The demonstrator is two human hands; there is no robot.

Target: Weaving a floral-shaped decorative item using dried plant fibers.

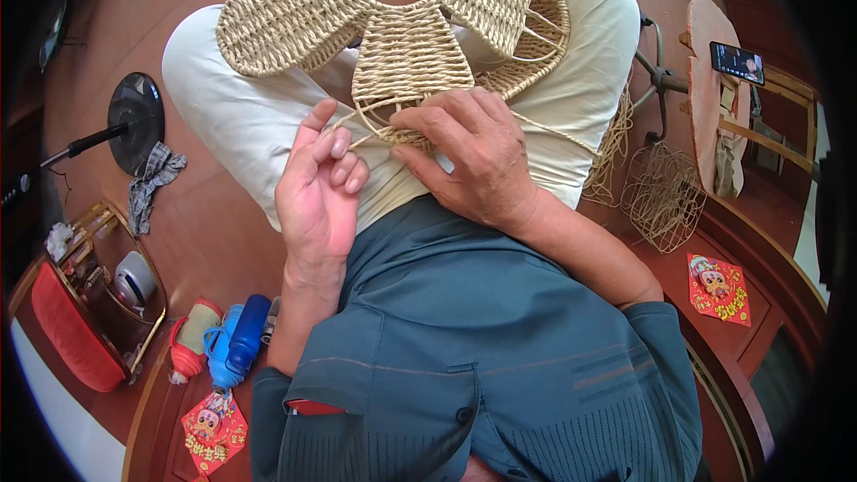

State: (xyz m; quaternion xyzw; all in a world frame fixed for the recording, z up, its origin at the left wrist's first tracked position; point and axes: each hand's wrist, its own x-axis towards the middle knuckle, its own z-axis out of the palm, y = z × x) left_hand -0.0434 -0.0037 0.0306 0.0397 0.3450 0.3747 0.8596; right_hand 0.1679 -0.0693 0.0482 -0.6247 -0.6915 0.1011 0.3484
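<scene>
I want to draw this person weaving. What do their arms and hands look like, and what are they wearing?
Both the left hand and right hand are bare: no gloves, rings or watch visible. The forearms are bare too, coming out of a teal-grey short-sleeved shirt with thin stripes.

Woven piece (406, 27) on lap, above hands.

Your count: two hands, left (317, 183) and right (473, 156). One woven piece (393, 27) on lap, three flat lobes showing. One wire frame (662, 196). One phone (737, 62). Two red packets (719, 288) (214, 428). One blue bottle (247, 332). One rag (153, 180). One round black base (136, 120).
</scene>
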